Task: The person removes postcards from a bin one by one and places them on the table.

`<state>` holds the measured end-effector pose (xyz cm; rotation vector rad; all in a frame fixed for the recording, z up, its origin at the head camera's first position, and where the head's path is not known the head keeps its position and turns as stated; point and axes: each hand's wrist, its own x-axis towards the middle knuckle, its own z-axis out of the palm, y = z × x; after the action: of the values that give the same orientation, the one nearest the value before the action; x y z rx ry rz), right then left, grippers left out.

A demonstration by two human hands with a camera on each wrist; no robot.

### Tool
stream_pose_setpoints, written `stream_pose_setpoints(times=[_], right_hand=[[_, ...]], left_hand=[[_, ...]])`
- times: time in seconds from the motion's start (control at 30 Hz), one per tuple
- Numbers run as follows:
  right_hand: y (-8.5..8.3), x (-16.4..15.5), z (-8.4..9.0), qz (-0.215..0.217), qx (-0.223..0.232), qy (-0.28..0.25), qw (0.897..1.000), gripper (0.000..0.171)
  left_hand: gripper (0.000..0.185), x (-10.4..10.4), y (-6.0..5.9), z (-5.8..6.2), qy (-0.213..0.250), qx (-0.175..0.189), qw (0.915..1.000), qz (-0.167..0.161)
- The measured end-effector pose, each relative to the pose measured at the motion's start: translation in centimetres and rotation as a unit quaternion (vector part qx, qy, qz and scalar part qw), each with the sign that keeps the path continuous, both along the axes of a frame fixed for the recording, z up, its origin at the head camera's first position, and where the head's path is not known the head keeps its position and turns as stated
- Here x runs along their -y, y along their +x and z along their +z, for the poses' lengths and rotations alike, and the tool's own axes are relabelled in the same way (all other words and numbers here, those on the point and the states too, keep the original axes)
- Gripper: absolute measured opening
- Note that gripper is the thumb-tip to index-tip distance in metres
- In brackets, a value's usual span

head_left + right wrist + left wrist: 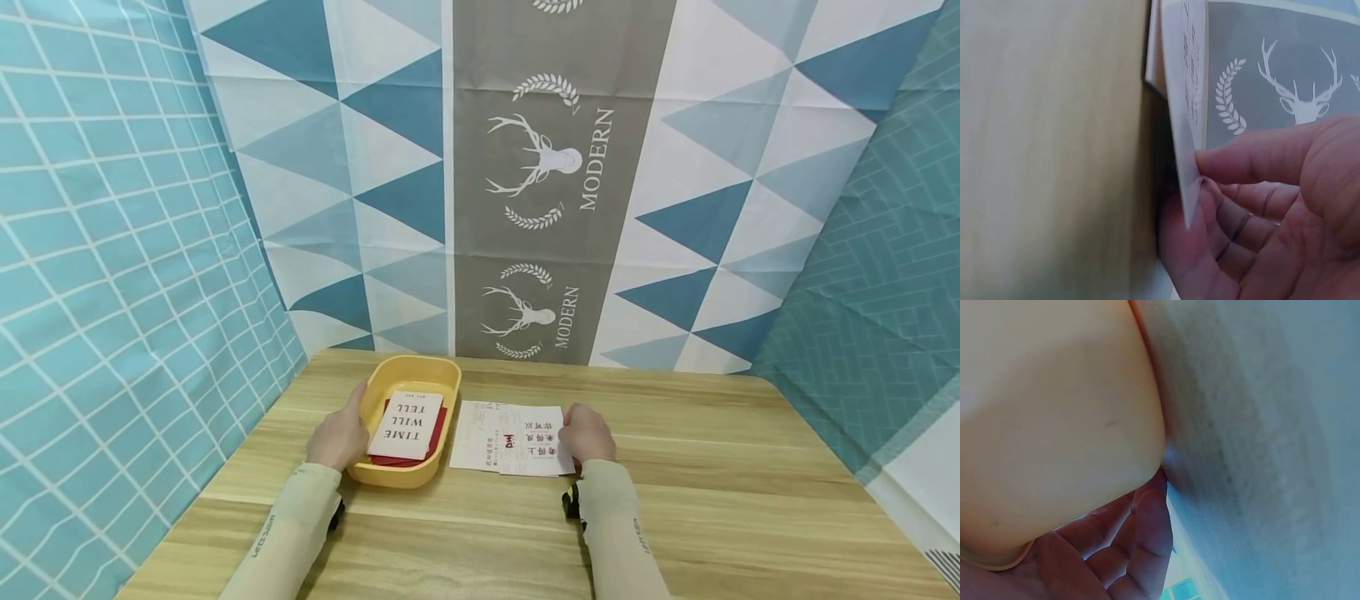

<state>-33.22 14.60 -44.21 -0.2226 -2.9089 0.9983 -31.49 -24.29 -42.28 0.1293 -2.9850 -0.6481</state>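
— Yellow plastic is seen at the left: one tray (pixel 444 385) stands on the wooden bench (pixel 735 500), with a white card (pixel 406 425) printed "TIME WILL TELL" laid over a red one (pixel 437 427) inside. What is placed beside it?

— Two white leaflets (pixel 480 433) are spread overlapping just right of the tray, before a patterned cloth backdrop (pixel 562 167).

— How are the hands posed?

— The left hand (pixel 339 437) is curled round the tray's near-left wall, fingers under it. The right hand (pixel 587 435) is set at the leaflets' right edge, its grip pinching that edge between thumb and fingers (pixel 1235 164).
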Motion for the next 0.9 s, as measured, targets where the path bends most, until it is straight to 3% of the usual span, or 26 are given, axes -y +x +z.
stream_pose_setpoints(times=[0.6,0.9], right_hand=[[0.37,0.64,0.62,-0.002,0.022,0.03,0.999,0.004],[0.1,0.82,0.37,0.0,0.034,0.052,0.998,0.016]], left_hand=[[0.066,-0.03,0.0,-0.07,0.002,0.005,1.0,0.006],[0.066,-0.01,0.07,0.01,0.0,0.001,1.0,0.0]])
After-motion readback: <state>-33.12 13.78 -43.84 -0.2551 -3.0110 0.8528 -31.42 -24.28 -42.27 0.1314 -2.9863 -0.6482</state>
